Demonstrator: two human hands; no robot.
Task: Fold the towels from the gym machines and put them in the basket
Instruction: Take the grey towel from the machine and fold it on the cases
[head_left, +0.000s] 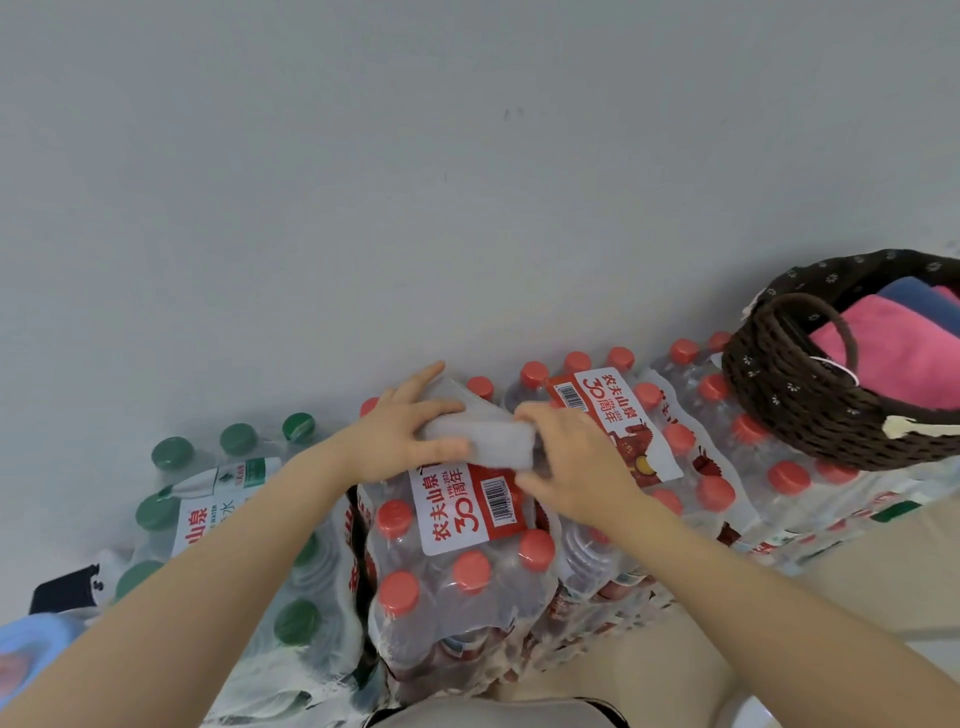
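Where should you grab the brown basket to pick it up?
Probably by the loop handle on the rim of the basket, coming from above. It arches over the rim on the side facing the hands, so fingers can hook under it. The pink towel inside lies clear of it.

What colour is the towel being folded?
Light grey towel, seen in the head view, the only one.
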